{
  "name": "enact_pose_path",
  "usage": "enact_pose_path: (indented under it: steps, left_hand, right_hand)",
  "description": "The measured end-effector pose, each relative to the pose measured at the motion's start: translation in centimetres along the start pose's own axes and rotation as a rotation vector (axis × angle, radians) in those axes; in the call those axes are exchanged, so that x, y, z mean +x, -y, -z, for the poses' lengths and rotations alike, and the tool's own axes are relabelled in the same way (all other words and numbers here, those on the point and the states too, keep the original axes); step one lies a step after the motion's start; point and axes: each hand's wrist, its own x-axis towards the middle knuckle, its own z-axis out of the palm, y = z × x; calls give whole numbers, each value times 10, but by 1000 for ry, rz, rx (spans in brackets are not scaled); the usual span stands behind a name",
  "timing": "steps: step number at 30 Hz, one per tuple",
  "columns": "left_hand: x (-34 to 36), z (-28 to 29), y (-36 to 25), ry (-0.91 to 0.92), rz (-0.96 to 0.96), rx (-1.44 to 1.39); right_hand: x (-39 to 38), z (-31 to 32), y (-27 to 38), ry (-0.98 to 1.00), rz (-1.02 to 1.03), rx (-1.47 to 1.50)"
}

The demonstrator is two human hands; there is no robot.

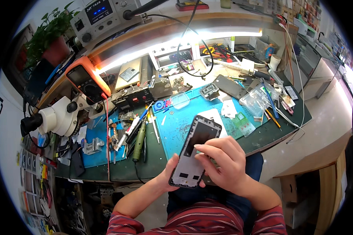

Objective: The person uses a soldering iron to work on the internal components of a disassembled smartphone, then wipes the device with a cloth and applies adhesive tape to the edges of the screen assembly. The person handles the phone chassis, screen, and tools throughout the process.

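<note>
Head view, looking down. Phone (182,169), black-rimmed with a grey face and dark patches, sits at six o'clock from the middle of the view, raised at the near edge of the green bench (155,158), its far end tipped toward one o'clock.

Left hand (169,174): curled around the phone's lower end, thumb along the nine o'clock edge, a fingertip showing at the other side. Firm hold.

Right hand (225,161): half curled above the phone's three o'clock edge, thumb and forefinger nearly together at its face. Cannot tell whether anything is pinched there.

Around the phone: green-handled tool (139,141) at nine; orange meter (91,87) at ten; clear tray (180,100) at twelve, on a blue mat (176,122); dark slab (230,87) at one; blue pen (269,100) at two.
</note>
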Motion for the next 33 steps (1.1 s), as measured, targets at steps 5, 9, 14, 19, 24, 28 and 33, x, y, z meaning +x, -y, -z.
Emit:
enact_pose_path:
  steps: [5,9,14,19,24,28,33]
  left_hand:
    - [1,-11,5,-72,61,151]
    - [4,-14,5,-121,30,238]
    - [2,-18,-1,-165,77,279]
    - [3,-23,-2,-159,100,281]
    - [-3,-17,2,-186,154,150]
    - [-1,-28,3,-377,151,23]
    - [0,-17,3,-37,189,-285]
  right_hand:
    - [-1,-8,-1,12,-33,43]
    - [-4,-8,-3,24,-77,71]
    - [-3,-7,-7,69,-89,109]
    - [-7,-7,-15,128,-116,179]
    - [-10,-2,-8,172,-52,293]
    - [-28,15,-2,352,43,483]
    - [-38,43,3,387,-97,406]
